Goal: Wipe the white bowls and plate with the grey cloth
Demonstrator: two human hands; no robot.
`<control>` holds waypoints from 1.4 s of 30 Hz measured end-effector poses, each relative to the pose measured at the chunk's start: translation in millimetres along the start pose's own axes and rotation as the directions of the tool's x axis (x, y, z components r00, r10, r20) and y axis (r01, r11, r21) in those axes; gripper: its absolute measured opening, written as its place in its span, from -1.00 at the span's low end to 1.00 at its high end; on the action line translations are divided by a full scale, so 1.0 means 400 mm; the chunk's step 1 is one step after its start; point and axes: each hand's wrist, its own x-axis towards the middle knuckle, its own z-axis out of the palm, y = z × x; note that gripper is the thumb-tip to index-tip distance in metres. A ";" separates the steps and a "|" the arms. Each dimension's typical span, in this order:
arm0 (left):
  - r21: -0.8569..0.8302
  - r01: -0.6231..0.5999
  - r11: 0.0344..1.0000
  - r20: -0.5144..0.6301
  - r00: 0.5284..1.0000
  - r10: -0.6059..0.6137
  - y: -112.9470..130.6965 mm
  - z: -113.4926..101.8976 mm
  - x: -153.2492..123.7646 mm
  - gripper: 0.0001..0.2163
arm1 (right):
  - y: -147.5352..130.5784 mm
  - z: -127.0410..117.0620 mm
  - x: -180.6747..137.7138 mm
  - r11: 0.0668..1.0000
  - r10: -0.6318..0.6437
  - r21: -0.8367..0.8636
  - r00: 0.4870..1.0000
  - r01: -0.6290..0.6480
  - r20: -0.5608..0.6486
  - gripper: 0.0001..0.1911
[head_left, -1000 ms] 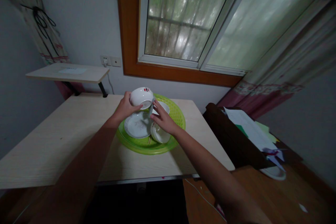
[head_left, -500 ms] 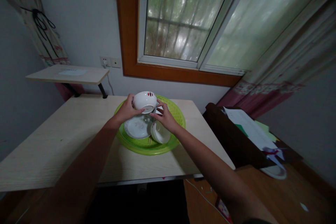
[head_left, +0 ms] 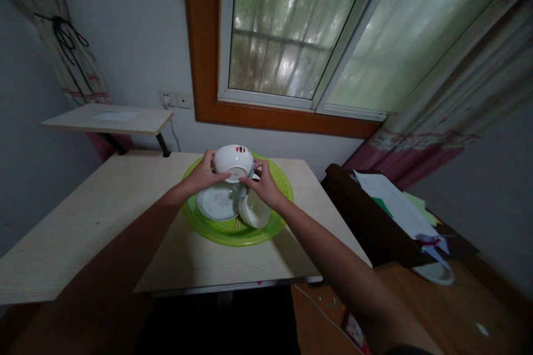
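A white bowl (head_left: 233,161) with a small red and black print is tilted so that its underside faces me. My left hand (head_left: 205,172) grips its left side, thumb near the foot ring. On its right side, my right hand (head_left: 263,182) is closed on the bowl as well. Below it, a white plate (head_left: 219,205) lies in a round green tray (head_left: 245,239). Another white bowl (head_left: 255,212) rests tipped over beside the plate, its inside showing. Something glassy behind my right fingers is mostly hidden. Thin sticks, perhaps chopsticks (head_left: 237,223), show at the tray's front.
The tray stands on a pale wooden table (head_left: 125,205). A small raised shelf (head_left: 145,121) with a paper on it is at the back left. Behind are a wall and a window (head_left: 287,28). Right of the table is a dark brown piece of furniture (head_left: 353,216) bearing papers.
The held bowl has shifted slightly right. My right hand has moved from loosely spread fingers to a closer grip on the bowl's right side.
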 end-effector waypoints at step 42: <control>0.546 -0.033 0.837 -0.124 0.985 0.120 -0.016 0.032 0.049 -0.49 | 0.028 -0.020 0.168 0.868 -0.256 -0.381 0.945 0.318 0.204 -0.46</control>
